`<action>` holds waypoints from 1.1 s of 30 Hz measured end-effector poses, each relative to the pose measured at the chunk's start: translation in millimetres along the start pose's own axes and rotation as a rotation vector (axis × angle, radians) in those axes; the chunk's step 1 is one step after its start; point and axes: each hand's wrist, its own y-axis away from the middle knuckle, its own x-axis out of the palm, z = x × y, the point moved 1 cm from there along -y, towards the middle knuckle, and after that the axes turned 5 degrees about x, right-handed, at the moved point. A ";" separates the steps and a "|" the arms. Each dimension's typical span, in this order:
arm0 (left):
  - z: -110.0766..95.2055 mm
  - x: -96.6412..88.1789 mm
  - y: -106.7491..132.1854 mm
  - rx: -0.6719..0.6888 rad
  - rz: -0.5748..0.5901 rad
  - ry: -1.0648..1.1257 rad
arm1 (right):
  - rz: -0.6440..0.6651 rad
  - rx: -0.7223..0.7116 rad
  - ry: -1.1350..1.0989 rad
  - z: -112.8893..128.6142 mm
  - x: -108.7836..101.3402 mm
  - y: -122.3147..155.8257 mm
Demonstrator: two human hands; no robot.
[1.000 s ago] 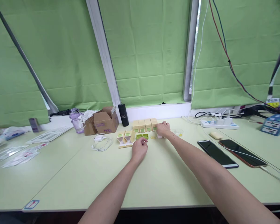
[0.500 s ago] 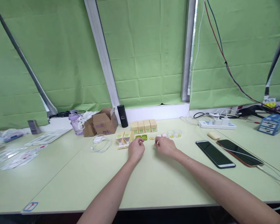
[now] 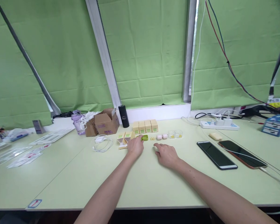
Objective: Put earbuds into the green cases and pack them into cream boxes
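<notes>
My left hand [image 3: 135,146] has its fingers closed at the left part of a small green case [image 3: 145,137], whose far left side they cover. My right hand [image 3: 167,155] rests low over the table, fingers apart and holding nothing. Between and beyond the hands lie small yellow pieces [image 3: 152,138]. Two pale pink cylinders [image 3: 159,137] stand just beyond my right fingertips, not touched. Right of them is a clear round twin container [image 3: 178,134] with something yellow inside. Beside my left hand are opened kraft-coloured boxes [image 3: 121,137], partly hidden.
A row of several kraft boxes [image 3: 145,127] stands behind. To the left are a white cable [image 3: 102,146], a cardboard box [image 3: 106,123] and a black cylinder [image 3: 123,116]. Two phones [image 3: 216,155] and a power strip [image 3: 220,125] lie to the right.
My right hand has drawn back toward me and its fingers have spread, uncovering the pink cylinders. My left hand has shifted slightly and now covers the left half of the green case.
</notes>
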 end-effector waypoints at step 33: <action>-15.5 3.0 19.3 0.083 0.094 -0.009 | 0.028 0.046 -0.065 -0.7 -4.0 -3.3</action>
